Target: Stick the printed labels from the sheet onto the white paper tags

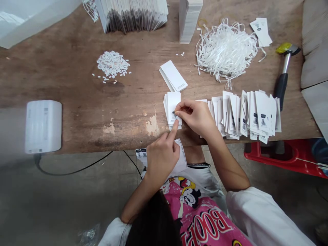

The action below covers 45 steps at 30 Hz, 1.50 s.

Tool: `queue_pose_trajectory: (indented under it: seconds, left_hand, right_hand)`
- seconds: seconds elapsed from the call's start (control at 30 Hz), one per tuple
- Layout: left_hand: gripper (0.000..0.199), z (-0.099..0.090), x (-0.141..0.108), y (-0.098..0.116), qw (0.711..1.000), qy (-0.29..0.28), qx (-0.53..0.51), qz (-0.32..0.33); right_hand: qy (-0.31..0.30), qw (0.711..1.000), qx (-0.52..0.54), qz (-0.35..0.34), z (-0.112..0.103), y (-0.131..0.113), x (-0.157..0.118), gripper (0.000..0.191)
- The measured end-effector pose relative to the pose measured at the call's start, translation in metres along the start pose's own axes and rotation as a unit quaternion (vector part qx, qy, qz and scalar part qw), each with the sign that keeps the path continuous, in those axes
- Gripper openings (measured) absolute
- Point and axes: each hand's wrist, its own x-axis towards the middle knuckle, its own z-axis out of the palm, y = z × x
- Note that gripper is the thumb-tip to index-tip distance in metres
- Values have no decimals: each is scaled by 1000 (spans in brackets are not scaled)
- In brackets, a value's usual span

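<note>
Head view, looking down on a worn wooden table (102, 131), with two bare hands of one person at its near edge. Right hand (195, 118) just above a small stack of white tags (173, 109), with the grip closed, thumb and forefinger pinching a tiny dark piece (174, 112) on the top tag. Left hand (162, 159) just below the same stack, with the grip open, forefinger stretched out and its tip touching the lower edge of the tags. That stack lying near the table edge, between both hands, a little fanned.

To the right of the hands, a long overlapping row of white tags (252, 114), printed with dark marks. Above the stack, a smaller pile of blank-looking tags (173, 76). Further back, a tangled bunch of white plastic loops (225, 51), and beside it a few more tags (260, 32). On the left, a heap of small white plastic pieces (112, 64). At the far edge, a large fanned stack of white cards (133, 15) and a narrow upright stack (188, 20). Near the right end, a hammer (283, 77) with a yellow and black handle area. Below the table, a red plastic stool (282, 157) on the concrete floor (64, 194).
</note>
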Motion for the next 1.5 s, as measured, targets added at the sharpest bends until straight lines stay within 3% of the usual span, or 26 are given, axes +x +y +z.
queue_pose_trajectory:
  seconds: [0.9,1.37,1.5]
  left_hand:
    - [72,3,1,-2,1000,12,-27,-6]
    - [74,-5,4,6,999,-26,31,-23]
    - [76,-6,4,7,998,-37,34,-28]
  right_hand:
    - [3,999,-34,-5,1,-2,-1,8]
    - [-12,999,-49,21,-2,-7,-1,7]
    - [-17,993,-119,3,-6,-11,-3,13]
